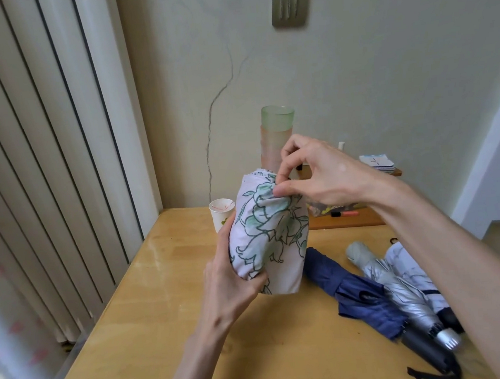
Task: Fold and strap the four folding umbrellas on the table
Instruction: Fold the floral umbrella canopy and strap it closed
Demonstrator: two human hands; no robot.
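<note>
The pale pink floral cloth umbrella (267,242) looks soft and matt, its frosted translucent plastic handle (276,131) dull. The yellow wooden table (162,304) is varnished and glossy. The navy blue fabric umbrella (353,292) looks matt; the silver-coated umbrella (401,287) shines like foil. The white paper cup (221,213) is matt.

Soft daylight, glare on table (157,253), edges warped

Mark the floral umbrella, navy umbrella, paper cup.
floral umbrella (265,239): head view, wrapped canopy fabric, mid-body.
navy umbrella (353,289): head view, middle of folded canopy.
paper cup (219,218): head view, outer wall below rim.
</note>
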